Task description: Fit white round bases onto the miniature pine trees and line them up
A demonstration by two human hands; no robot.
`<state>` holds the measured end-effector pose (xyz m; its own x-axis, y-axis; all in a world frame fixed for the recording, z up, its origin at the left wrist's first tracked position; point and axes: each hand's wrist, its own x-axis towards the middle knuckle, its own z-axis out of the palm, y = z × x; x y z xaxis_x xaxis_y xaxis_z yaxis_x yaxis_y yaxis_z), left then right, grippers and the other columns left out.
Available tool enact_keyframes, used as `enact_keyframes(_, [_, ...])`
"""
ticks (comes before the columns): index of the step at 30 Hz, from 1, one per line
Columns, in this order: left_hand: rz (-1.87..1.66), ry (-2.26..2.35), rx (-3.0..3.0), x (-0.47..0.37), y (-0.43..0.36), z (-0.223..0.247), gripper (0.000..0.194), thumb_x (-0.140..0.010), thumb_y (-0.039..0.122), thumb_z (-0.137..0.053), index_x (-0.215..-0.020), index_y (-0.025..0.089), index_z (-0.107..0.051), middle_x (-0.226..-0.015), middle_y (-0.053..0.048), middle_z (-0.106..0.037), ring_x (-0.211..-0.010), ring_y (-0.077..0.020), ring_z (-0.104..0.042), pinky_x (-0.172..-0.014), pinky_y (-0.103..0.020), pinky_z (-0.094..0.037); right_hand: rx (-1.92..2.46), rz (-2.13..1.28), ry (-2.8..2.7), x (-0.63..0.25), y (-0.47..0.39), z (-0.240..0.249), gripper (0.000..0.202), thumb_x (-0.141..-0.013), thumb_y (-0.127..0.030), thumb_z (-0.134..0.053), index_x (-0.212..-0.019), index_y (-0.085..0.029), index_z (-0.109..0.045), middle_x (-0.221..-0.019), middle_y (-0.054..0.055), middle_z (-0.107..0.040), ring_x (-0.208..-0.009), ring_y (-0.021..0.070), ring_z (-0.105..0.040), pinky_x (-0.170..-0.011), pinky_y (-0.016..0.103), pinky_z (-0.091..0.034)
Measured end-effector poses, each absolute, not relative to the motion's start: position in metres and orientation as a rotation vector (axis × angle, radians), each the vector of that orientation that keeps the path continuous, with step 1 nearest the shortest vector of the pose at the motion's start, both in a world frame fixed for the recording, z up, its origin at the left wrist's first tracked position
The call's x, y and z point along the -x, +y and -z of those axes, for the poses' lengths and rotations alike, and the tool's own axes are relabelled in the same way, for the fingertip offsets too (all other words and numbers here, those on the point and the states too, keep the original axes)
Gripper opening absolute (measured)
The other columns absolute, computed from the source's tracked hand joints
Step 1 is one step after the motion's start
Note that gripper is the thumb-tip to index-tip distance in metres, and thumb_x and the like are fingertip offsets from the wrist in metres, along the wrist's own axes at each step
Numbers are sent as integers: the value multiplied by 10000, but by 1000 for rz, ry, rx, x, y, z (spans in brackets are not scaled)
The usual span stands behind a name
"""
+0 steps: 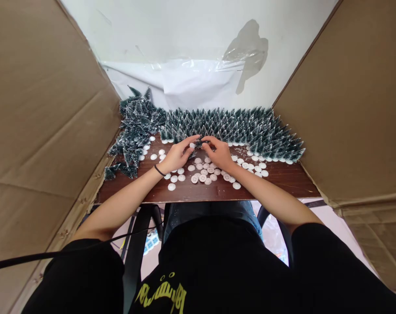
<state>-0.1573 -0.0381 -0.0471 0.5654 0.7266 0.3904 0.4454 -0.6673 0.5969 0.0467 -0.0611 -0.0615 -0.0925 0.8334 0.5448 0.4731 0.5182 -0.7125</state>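
Observation:
Both hands meet over the middle of the dark brown table. My left hand [178, 156], with a black band at the wrist, is closed in a pinch on a round white base [192, 145]. Against it, my right hand [219, 153] has its thumb and forefinger closed on a small frosted green miniature tree [199, 143] lying on its side. Whether the base and tree are joined is too small to tell. Below the hands lie many loose white round bases [202, 178], some overlapping.
Behind the hands, rows of upright miniature trees [214, 124] on white bases fill the back of the table [145, 188]. A pile of loose trees [134, 122] lies at the left. Brown sheets [37, 109] hang on both sides; a black cable [54, 254] crosses the lower left.

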Motion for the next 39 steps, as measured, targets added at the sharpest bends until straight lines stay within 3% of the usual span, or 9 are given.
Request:
enact_keyframes(7, [-895, 920, -2311, 157, -41, 46, 578, -992, 558, -449, -1451, 212, -504, -1398, -139, -624, -882, -170, -689, -863, -313, -557, 1096, -407, -1764, -45, -61, 64, 263, -943, -389, -531, -1068, -222, -693, -993, 53, -777, -832, 198, -718, -823, 353, -566])
enact_keyframes(13, [-1046, 908, -1863, 149, -40, 49, 661, -893, 500, -659, -1451, 195, -478, -1316, -165, -675, -968, -197, -710, -853, -340, -591, 1014, -287, -1775, -47, -62, 62, 303, -971, -423, -509, -1113, -222, -685, -1099, 79, -753, -838, 196, -694, -810, 366, -574])
enact_keyframes(17, [-1178, 974, -1607, 143, -41, 48, 548, -799, 467, -768, -1217, 140, -628, -1111, -127, -748, -996, -206, -709, -923, -377, -592, 971, -182, -1821, -47, -64, 59, 308, -983, -433, -511, -1105, -216, -693, -1031, 93, -751, -872, 220, -673, -820, 398, -565])
enact_keyframes(20, [-1183, 950, -1596, 144, -43, 44, 450, -824, 501, -735, -1079, 135, -672, -1067, -116, -739, -990, -198, -705, -942, -377, -585, 952, -148, -1861, -47, -66, 57, 293, -986, -433, -517, -1105, -227, -689, -913, 76, -736, -829, 222, -647, -784, 402, -546])
enact_keyframes(23, [-1099, 900, -1706, 146, -45, 42, 496, -868, 544, -674, -1173, 154, -660, -1137, -116, -713, -1018, -197, -690, -945, -375, -577, 878, -124, -1887, -46, -67, 57, 240, -975, -399, -550, -1098, -239, -681, -827, 48, -710, -801, 212, -626, -775, 391, -528])
enact_keyframes(28, [-944, 766, -1852, 147, -45, 42, 708, -780, 585, -757, -1334, 178, -587, -1316, -146, -623, -1143, -230, -639, -993, -373, -551, 836, -70, -1948, -44, -65, 61, 209, -978, -279, -486, -1066, -256, -675, -870, 50, -708, -862, 216, -628, -812, 401, -511])
enact_keyframes(31, [-890, 778, -1896, 148, -45, 41, 694, -780, 558, -765, -1345, 194, -592, -1368, -146, -588, -1178, -245, -617, -1018, -398, -535, 842, -50, -1972, -43, -65, 63, 218, -977, -288, -471, -1055, -257, -672, -868, 50, -704, -872, 221, -628, -810, 408, -515])
enact_keyframes(39, [-767, 879, -1978, 154, -46, 25, 624, -820, 498, -709, -1355, 191, -614, -1321, -138, -630, -1013, -221, -650, -910, -397, -561, 819, -60, -1987, -41, -64, 64, 203, -988, -311, -489, -1064, -255, -669, -902, 57, -714, -892, 222, -634, -815, 412, -518])
